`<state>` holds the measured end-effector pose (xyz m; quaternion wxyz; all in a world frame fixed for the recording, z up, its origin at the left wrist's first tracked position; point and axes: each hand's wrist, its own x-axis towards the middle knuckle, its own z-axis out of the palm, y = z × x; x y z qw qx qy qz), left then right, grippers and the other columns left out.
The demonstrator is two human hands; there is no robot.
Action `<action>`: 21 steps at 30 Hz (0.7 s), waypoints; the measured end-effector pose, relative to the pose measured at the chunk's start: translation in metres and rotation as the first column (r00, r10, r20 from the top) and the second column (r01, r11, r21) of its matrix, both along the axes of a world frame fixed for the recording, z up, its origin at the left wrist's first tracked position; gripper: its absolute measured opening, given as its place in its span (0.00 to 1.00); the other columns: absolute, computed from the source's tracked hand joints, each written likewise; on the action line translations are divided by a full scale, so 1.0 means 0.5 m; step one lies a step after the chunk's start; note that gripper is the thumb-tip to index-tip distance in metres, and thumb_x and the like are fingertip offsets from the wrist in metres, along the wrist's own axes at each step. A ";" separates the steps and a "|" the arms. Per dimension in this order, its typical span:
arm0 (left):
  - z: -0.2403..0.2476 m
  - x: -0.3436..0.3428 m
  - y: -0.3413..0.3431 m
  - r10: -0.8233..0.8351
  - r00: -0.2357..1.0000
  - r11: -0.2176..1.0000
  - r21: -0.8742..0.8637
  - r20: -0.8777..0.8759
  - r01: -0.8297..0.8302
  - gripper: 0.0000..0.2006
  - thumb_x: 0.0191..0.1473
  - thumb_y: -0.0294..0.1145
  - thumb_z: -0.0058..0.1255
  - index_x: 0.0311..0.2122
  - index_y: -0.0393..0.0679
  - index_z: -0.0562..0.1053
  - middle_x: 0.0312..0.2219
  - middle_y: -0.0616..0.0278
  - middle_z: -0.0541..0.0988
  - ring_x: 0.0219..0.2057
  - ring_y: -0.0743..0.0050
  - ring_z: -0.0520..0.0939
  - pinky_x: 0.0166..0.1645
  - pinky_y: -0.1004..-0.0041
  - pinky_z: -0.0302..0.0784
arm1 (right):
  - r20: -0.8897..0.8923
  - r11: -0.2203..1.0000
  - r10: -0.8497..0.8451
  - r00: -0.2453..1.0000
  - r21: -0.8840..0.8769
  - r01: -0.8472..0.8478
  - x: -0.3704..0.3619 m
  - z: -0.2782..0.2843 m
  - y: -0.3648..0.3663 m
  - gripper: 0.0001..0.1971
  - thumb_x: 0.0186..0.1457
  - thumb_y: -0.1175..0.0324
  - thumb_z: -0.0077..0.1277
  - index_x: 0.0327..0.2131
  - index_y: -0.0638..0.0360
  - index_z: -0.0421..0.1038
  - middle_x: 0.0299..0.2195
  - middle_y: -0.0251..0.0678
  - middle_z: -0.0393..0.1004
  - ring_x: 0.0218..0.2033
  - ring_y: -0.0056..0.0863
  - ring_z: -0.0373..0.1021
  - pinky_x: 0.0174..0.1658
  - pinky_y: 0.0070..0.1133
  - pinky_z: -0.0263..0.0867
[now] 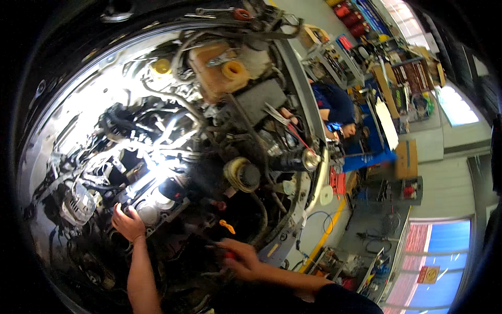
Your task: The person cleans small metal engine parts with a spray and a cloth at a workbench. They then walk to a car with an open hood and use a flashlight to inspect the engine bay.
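The red-handled tool [228, 255] sits low in the open engine bay [172, 157], gripped in the right hand [238, 259], fingers curled shut round it; its tip is lost in shadow. The left hand [127, 224] lies flat and open against the brightly lit engine block [151, 201], holding nothing. An orange dipstick handle [227, 226] stands just above the tool, hoses [261, 214] close by. Working blind in that dark pocket, I'd say the tool could slip and nick a hose or skin a knuckle.
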<state>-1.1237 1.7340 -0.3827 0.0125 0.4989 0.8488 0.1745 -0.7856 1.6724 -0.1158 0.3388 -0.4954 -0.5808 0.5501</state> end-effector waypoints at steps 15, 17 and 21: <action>0.001 0.009 -0.004 -0.007 0.999 0.995 0.096 -0.045 0.012 0.20 0.60 0.38 0.50 0.54 0.39 0.69 0.54 0.47 0.76 0.57 0.43 0.75 0.65 0.49 0.63 | 0.538 0.501 -0.836 0.108 0.666 0.552 0.627 -0.149 0.120 0.14 0.60 0.70 0.61 0.46 0.69 0.75 0.39 0.48 0.78 0.37 0.37 0.76 0.44 0.30 0.72; 0.009 0.012 -0.001 -0.016 1.000 0.994 0.106 -0.018 0.018 0.21 0.59 0.37 0.51 0.55 0.38 0.69 0.54 0.46 0.76 0.57 0.44 0.74 0.67 0.49 0.61 | 0.483 0.447 -0.868 0.115 0.659 0.604 0.669 -0.168 0.162 0.15 0.59 0.69 0.62 0.46 0.69 0.75 0.39 0.48 0.77 0.38 0.40 0.75 0.45 0.31 0.71; 0.026 0.013 0.000 0.007 1.000 0.998 0.058 0.015 -0.008 0.23 0.57 0.35 0.53 0.56 0.37 0.68 0.55 0.45 0.75 0.58 0.45 0.74 0.67 0.48 0.60 | 0.600 0.500 -0.800 -0.006 0.672 0.546 0.739 -0.192 0.198 0.16 0.60 0.68 0.61 0.48 0.68 0.74 0.42 0.48 0.76 0.44 0.42 0.74 0.49 0.33 0.69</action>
